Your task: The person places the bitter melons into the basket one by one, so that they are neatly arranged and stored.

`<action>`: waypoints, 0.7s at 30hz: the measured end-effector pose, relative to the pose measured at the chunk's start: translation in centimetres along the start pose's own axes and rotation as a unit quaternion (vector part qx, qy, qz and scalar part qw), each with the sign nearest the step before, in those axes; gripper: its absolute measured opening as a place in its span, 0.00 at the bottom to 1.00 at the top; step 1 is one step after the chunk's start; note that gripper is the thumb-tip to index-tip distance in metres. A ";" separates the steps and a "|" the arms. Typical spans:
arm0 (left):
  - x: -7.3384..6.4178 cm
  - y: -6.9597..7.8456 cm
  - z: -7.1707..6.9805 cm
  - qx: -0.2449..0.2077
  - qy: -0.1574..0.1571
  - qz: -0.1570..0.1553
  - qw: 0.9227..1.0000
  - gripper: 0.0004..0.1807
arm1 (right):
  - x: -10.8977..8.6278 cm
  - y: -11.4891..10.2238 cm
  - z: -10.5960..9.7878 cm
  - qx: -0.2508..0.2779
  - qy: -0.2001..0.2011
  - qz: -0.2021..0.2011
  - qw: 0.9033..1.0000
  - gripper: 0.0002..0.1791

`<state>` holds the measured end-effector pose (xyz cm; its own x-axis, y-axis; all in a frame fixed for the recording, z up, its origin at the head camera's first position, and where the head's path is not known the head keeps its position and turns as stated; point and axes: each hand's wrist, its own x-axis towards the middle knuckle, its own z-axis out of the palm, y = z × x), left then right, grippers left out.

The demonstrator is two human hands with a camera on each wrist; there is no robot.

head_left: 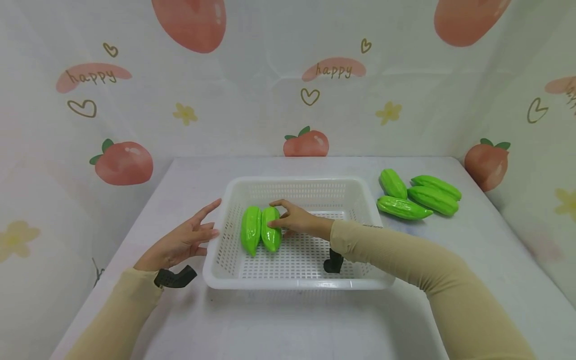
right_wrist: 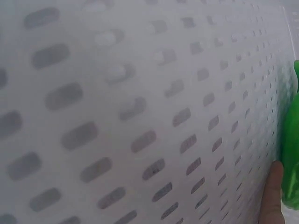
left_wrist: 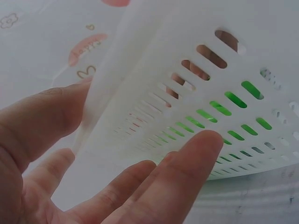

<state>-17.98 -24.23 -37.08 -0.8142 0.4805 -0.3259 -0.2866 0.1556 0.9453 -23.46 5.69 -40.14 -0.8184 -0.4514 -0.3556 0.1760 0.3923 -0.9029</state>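
In the head view, a white perforated plastic basket (head_left: 310, 284) stands on the table. Inside, at its left end, two glossy green bitter melons lie lengthwise side by side, a left one (head_left: 250, 230) and a right one (head_left: 271, 239). My right hand (head_left: 294, 219) reaches in and pinches the right bitter melon between thumb and fingers. In the right wrist view, a fingertip (right_wrist: 275, 179) shows against the green skin. My left hand (head_left: 184, 240) is at the basket's left rim, fingers loosely spread along the outside of the perforated wall (left_wrist: 187, 93).
Several more bitter melons (head_left: 433, 200) lie in a loose group on the table (head_left: 301, 325), right of the basket. A white cloth backdrop (head_left: 252, 110) with printed peaches and flowers encloses the back and sides. Each wrist carries a small black camera, such as the left one (head_left: 175, 277).
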 end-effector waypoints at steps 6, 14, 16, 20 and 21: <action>0.0 -0.1 -0.1 -0.006 -0.009 0.008 1.000 0.45 | -0.1 -0.2 0.0 0.008 -0.004 0.003 1.000 0.35; 0.1 -0.3 -0.3 -0.009 -0.020 0.020 1.000 0.44 | -0.5 -0.5 0.0 0.010 -0.008 0.005 1.000 0.36; 0.1 -0.3 -0.3 -0.010 -0.019 0.019 1.000 0.44 | -0.5 -0.5 0.0 0.011 -0.007 0.006 1.000 0.36; 0.0 -0.3 -0.3 -0.012 -0.022 0.019 1.000 0.43 | -0.4 -0.5 0.0 0.014 -0.005 0.006 1.000 0.36; 0.0 -0.3 -0.3 -0.013 -0.021 0.019 1.000 0.43 | -0.4 -0.4 0.0 0.014 -0.004 0.006 1.000 0.36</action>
<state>-18.06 -24.56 -37.39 -0.8030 0.5213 -0.2888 -0.2690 0.1153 0.9562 -23.22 5.69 -39.60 -0.8113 -0.4538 -0.3686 0.2015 0.3747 -0.9050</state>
